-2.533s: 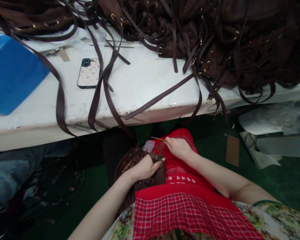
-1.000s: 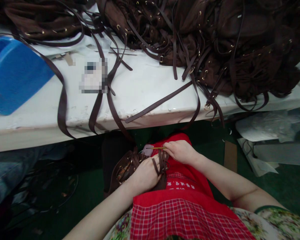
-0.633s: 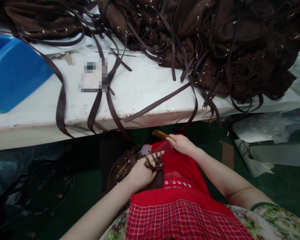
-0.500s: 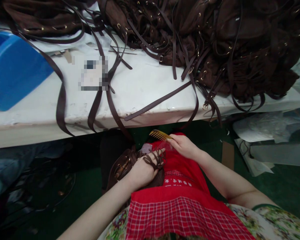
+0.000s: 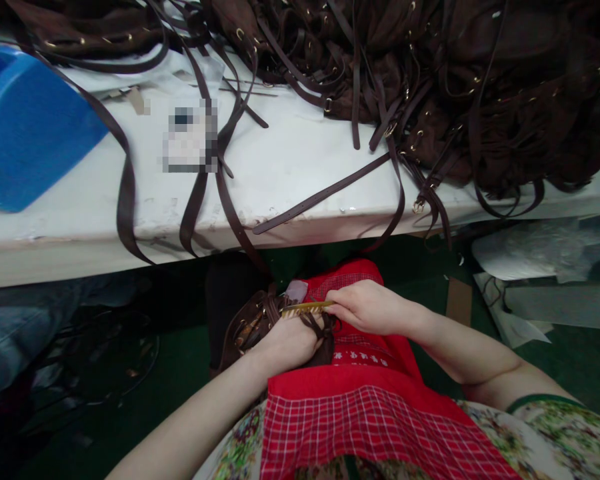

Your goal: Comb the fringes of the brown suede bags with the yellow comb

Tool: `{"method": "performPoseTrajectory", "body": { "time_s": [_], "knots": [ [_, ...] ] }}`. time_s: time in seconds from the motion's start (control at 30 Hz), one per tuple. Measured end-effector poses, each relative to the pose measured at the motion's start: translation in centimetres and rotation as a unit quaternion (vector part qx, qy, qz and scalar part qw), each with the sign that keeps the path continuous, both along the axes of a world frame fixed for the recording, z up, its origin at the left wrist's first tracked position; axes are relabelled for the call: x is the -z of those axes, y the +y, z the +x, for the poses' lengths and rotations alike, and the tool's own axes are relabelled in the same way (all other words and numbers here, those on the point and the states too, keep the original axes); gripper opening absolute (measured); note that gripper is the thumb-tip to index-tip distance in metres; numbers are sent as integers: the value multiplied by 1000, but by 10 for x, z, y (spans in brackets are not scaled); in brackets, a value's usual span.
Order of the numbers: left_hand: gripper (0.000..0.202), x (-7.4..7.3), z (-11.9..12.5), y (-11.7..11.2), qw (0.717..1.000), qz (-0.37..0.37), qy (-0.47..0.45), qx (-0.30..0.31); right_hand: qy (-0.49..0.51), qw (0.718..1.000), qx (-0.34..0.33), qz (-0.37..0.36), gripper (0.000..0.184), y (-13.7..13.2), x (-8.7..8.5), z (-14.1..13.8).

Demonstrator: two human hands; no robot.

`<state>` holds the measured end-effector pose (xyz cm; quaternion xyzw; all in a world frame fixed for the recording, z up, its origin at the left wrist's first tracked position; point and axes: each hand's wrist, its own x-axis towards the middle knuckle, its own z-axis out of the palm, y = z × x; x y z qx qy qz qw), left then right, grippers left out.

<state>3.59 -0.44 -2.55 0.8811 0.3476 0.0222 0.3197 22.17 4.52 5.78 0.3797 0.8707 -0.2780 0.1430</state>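
Observation:
On my lap lies a dark brown bag (image 5: 230, 328), with small metal rings along its gathered opening. My left hand (image 5: 291, 343) rests over its right side, fingers curled among thin brown fringe strips (image 5: 314, 325) that lie across them; the fingertips are partly hidden. A yellowish-brown wide-toothed comb (image 5: 304, 308) is pinched by one end in my right hand (image 5: 366, 307). The comb points left, teeth down, over the fringe and the back of my left hand. A pale tag (image 5: 296, 291) shows at the bag's far side.
A white-covered table (image 5: 300, 173) runs ahead of my knees, with brown straps (image 5: 325, 193) hanging over its edge. Brown bags (image 5: 520, 100) are heaped at the back right. A blue bin (image 5: 35, 133) stands at left. Clear plastic wrapping (image 5: 530, 250) lies at right.
My right hand has brought the comb left and down, from beyond the fringe to over it. My left hand stays on the bag, and the view has shifted slightly.

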Motion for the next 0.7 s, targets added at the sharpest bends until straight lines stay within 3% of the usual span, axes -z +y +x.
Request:
{"method": "performPoseTrajectory", "body": {
  "time_s": [0.2,0.5,0.7],
  "knots": [
    [25,-3,1,2,999,-3,-45,2,-45,997,-21,53,40,1,2,-13],
    [31,-4,-1,2,996,38,-72,28,-58,996,-23,66,43,10,15,-17],
    [49,-8,-2,2,995,12,-86,52,-159,982,47,87,36,24,37,-5]
  ]
}}
